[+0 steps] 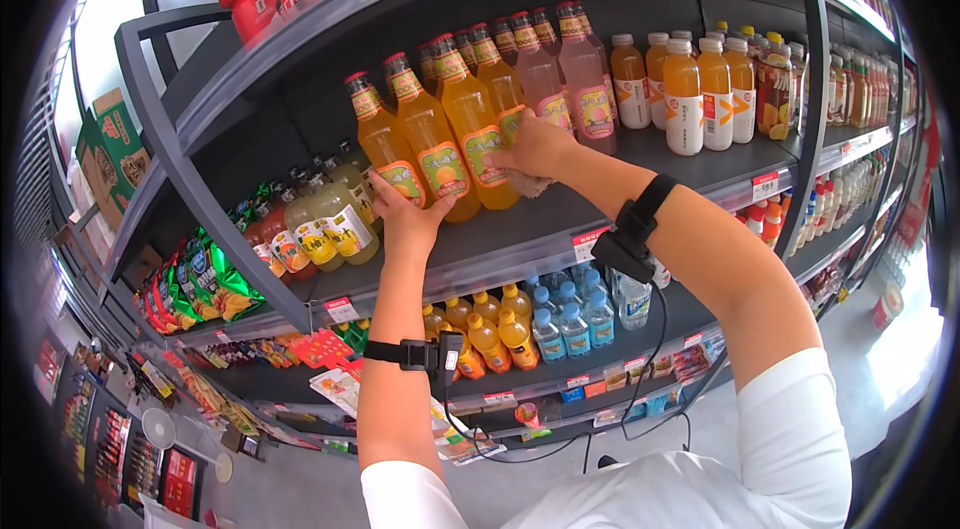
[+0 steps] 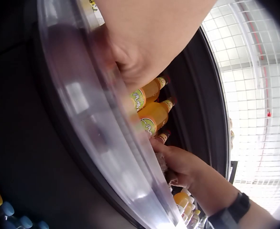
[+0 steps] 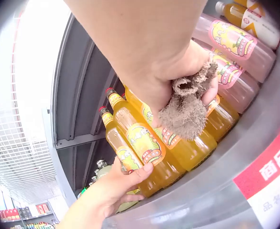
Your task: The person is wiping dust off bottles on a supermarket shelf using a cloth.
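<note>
Orange bottles (image 1: 470, 119) are wiped: cloth (image 3: 185, 112) clutched in right hand (image 1: 535, 147), front bottle (image 1: 385, 139) gripped by left hand (image 1: 410, 217); steadying seemingly needed next.

grey shelf (image 1: 530, 229), orange bottles (image 1: 470, 129), pink bottles (image 1: 585, 79)

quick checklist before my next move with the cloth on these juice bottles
1. Cloth gripped in right hand: ok, fingers curl round it.
2. Cloth against the orange juice bottles: ok.
3. Left hand holding the front orange juice bottle: ok, at its base.
4. No bottle fallen on the shelf: ok.
5. Caps tight: cannot tell.
6. Shelf behind the row clean: cannot tell, hidden.
</note>
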